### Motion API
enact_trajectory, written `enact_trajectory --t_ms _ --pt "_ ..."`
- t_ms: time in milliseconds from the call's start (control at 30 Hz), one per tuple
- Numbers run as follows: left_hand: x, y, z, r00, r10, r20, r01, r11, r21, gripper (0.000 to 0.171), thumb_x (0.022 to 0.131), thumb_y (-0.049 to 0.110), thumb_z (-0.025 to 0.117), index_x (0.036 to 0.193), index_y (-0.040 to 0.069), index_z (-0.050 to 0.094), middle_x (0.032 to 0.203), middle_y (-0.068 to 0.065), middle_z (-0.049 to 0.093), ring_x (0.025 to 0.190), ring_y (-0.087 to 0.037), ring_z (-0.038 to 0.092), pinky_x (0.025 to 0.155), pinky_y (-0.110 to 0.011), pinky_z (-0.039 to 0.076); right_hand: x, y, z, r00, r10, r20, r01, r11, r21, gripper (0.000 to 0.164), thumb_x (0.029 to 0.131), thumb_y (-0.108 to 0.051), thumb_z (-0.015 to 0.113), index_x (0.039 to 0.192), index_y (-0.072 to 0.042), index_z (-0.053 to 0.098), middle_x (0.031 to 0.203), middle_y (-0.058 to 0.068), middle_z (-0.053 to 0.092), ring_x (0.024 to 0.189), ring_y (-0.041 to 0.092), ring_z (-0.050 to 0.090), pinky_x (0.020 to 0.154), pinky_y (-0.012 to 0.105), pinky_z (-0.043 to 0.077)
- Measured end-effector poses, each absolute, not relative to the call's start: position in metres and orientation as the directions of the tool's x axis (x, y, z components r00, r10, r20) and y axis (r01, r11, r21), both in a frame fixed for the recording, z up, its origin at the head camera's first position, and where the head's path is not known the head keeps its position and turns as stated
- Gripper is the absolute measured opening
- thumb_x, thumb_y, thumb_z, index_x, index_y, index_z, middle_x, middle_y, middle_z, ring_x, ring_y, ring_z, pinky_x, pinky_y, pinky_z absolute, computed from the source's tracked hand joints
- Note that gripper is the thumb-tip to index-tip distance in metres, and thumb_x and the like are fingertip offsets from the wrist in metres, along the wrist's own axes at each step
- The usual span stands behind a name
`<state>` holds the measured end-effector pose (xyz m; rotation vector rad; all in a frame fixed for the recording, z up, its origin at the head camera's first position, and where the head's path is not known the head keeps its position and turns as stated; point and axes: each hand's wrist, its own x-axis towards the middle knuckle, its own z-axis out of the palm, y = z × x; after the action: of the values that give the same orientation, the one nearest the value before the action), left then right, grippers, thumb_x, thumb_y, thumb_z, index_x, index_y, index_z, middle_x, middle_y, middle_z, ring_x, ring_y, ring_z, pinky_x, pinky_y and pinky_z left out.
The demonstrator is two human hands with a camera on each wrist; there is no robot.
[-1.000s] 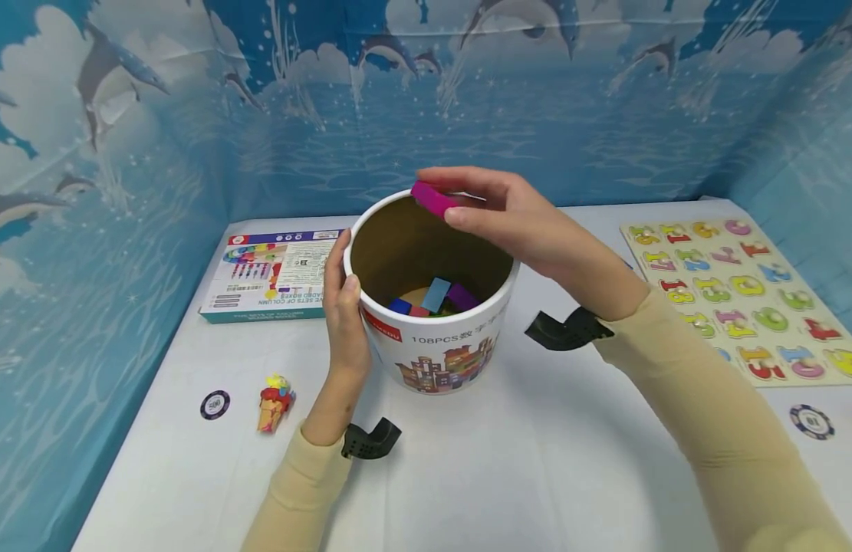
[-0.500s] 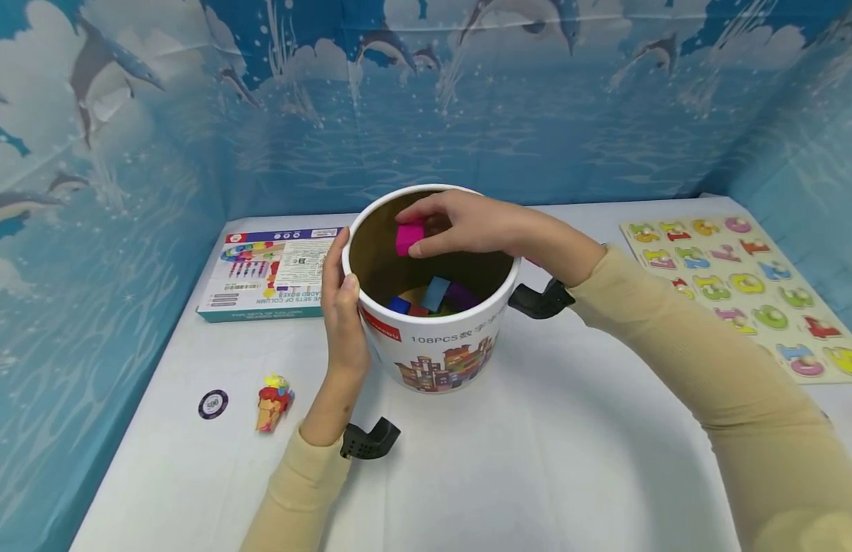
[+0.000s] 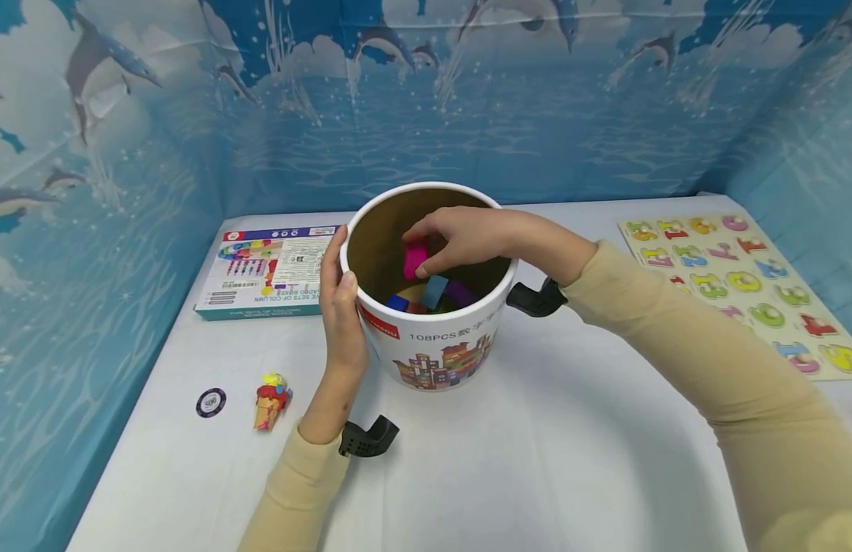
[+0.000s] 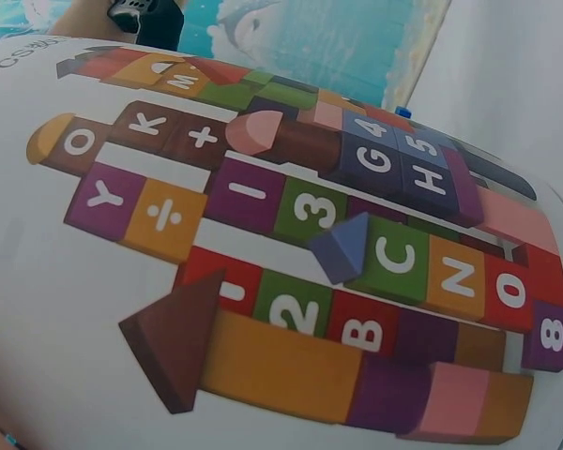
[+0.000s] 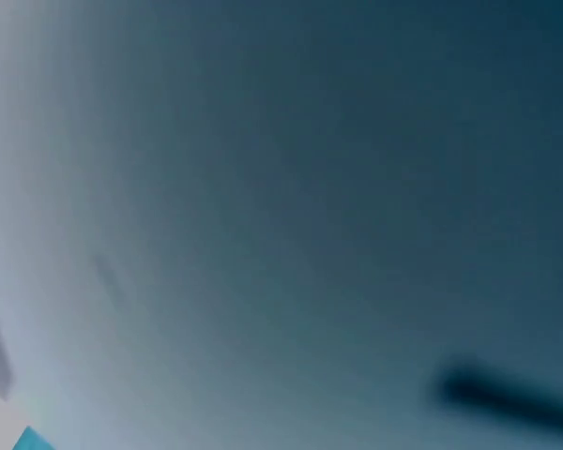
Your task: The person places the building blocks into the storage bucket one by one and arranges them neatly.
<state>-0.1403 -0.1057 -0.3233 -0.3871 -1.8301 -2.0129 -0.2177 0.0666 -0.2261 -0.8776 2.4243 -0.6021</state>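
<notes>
A white bucket (image 3: 435, 377) with a printed block picture stands upright in the middle of the table. My left hand (image 3: 344, 322) holds its left side, thumb at the front of the rim and fingers further back. Inside the bucket's mouth, my right hand (image 3: 463, 236) pinches a magenta block (image 3: 416, 261) between thumb and fingers. Below it lie several coloured blocks, among them a light blue block (image 3: 435, 292), a purple block (image 3: 460, 294) and a dark blue block (image 3: 398, 303). The left wrist view is filled by the bucket's printed wall (image 4: 122, 309); the right wrist view is dark and blurred.
Left of the bucket lies a flat toy box (image 3: 260, 284). Nearer are a poker chip (image 3: 211, 402) and a small ice-cream-shaped toy (image 3: 271, 402). A number puzzle board (image 3: 736, 287) lies at the right. A dolphin-print curtain (image 3: 426, 138) encloses the back and sides.
My right hand has lowered the magenta block from above the bucket's rim down into its mouth. My left hand has kept its hold on the bucket.
</notes>
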Motion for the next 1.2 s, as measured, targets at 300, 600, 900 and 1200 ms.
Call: enact_trajectory --t_ms 300,600,900,1200 --pt "-0.139 -0.107 -0.327 -0.88 -0.1 0.465 0.472 -0.073 0.878 0.054 0.085 0.028 0.035 0.138 0.023 0.028 0.137 0.001 0.033 0.123 -0.025 0.031 0.093 -0.056 0.031 -0.207 0.087 -0.225 -0.726 -0.655 0.21 -0.543 0.358 -0.76 0.043 0.087 -0.019 0.055 0.129 -0.01 0.046 0.128 0.004 0.048 0.117 0.016 0.044 0.096 0.035 0.037" --pt "-0.14 -0.105 -0.324 -0.876 -0.104 0.47 0.478 -0.075 0.875 0.054 0.084 0.028 0.037 0.138 0.024 0.029 0.137 0.003 0.033 0.124 -0.021 0.031 0.093 -0.055 0.033 -0.196 0.199 -0.261 -0.905 -0.126 0.407 -0.426 0.273 -0.863 0.041 0.089 -0.013 0.051 0.129 -0.01 0.046 0.13 0.007 0.045 0.12 0.017 0.041 0.096 0.021 0.035" --pt "-0.14 -0.106 -0.325 -0.874 -0.112 0.473 0.483 -0.081 0.872 0.055 0.084 0.028 0.035 0.138 0.021 0.029 0.137 0.004 0.033 0.123 -0.02 0.031 0.094 -0.056 0.03 -0.218 0.279 -0.375 -0.976 0.204 -0.071 0.156 0.439 -0.885 0.062 0.085 -0.046 0.049 0.139 -0.024 0.029 0.146 0.002 0.022 0.134 0.019 0.014 0.106 0.043 0.014" --pt "-0.141 -0.105 -0.323 -0.864 -0.105 0.492 0.501 -0.083 0.862 0.056 0.084 0.025 0.034 0.138 0.019 0.028 0.137 0.002 0.032 0.124 -0.024 0.03 0.095 -0.056 0.03 -0.231 0.286 -0.407 -0.945 0.284 -0.159 0.308 0.617 -0.724 0.062 0.088 -0.026 0.052 0.141 -0.017 0.023 0.145 0.016 0.018 0.129 0.04 0.017 0.1 0.058 0.018"
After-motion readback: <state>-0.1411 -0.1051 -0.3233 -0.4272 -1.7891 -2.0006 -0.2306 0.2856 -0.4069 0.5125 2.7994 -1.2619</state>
